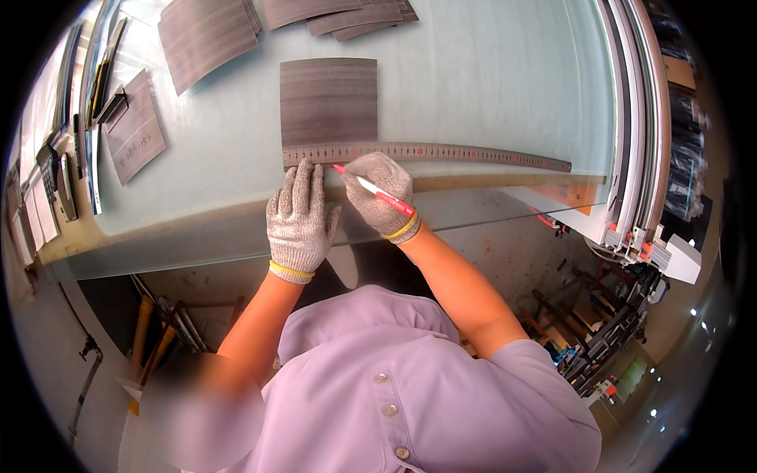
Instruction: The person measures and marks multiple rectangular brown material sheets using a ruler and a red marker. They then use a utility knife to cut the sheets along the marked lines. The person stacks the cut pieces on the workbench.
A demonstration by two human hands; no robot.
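Surface [489,87], pale and glassy, spanning the upper part of the frame. Sheet [329,98], single, dark grey-brown, streaked, roughly square, lying flat at upper centre. Ruler [457,153], long, metallic, graduated, laid crosswise at the sheet's lower end and running on well to the right. Left hand [300,221], in a knitted pale glove with yellow cuff edge, at centre: palm down, fingers extended, fingertips at the ruler's left part. Right hand [385,189], gloved to match, just right of it: closed round a pen [382,195], red and white, slanting, its upper red end near the ruler's lower edge. Further sheets of similar tone: a fanned stack [206,39] at upper left; an overlapping group [347,17] at the top edge. Lighter piece [136,138], bearing handwriting, at left, tilted.
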